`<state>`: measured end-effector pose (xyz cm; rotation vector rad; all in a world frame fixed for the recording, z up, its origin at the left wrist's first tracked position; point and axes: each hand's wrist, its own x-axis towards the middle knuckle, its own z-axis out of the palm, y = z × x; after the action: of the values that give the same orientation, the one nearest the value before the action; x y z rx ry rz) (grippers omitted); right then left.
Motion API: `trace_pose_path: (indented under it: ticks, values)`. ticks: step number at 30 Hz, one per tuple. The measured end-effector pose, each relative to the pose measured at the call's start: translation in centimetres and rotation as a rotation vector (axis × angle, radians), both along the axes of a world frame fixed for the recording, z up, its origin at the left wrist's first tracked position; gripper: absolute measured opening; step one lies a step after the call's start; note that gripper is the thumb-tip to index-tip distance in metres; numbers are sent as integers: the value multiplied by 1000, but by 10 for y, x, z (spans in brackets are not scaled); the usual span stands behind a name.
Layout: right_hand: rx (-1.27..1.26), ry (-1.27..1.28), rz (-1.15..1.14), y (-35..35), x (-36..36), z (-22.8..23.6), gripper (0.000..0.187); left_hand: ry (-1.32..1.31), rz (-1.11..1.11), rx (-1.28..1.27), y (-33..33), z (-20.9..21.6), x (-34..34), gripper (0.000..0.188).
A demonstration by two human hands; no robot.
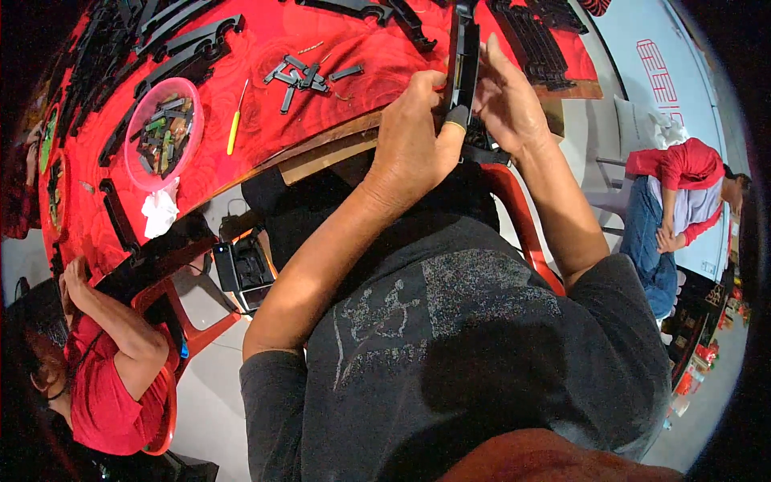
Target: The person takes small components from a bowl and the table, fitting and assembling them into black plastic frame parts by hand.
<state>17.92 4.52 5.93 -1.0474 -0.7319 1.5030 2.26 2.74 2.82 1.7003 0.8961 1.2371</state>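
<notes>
Near the table's front edge I hold a long black plastic part (463, 68), tilted nearly upright. My left hand (414, 128) grips its lower left side, fingers closed; a dark finger cover with a yellow band (456, 119) sits on the thumb. From the other side, my right hand (514, 104) is cupped around the part, its fingertips partly hidden behind it. Left of my hands, a small heap of short dark grey pieces (305, 76) lies on the red cloth (265, 120). A yellow-handled thin tool (234, 132) rests further left.
A pink basket (128, 149) holds many small pieces, with a crumpled white tissue (161, 210) beside it. Long black parts (189, 60) are piled at far left, more (534, 44) at far right. Co-workers in red sit left (120, 386) and right (683, 177). A red chair (522, 217) is close by.
</notes>
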Motion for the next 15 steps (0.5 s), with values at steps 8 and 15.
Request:
trace_pose_path:
  ticks: [8,15]
  values:
    - [3,-131,10,-3,0,-7,33,27,35,69,2,-6,2,40]
    - [-24,-75,-109,0,-17,-10,30,133,127,120,3,-10,8,37]
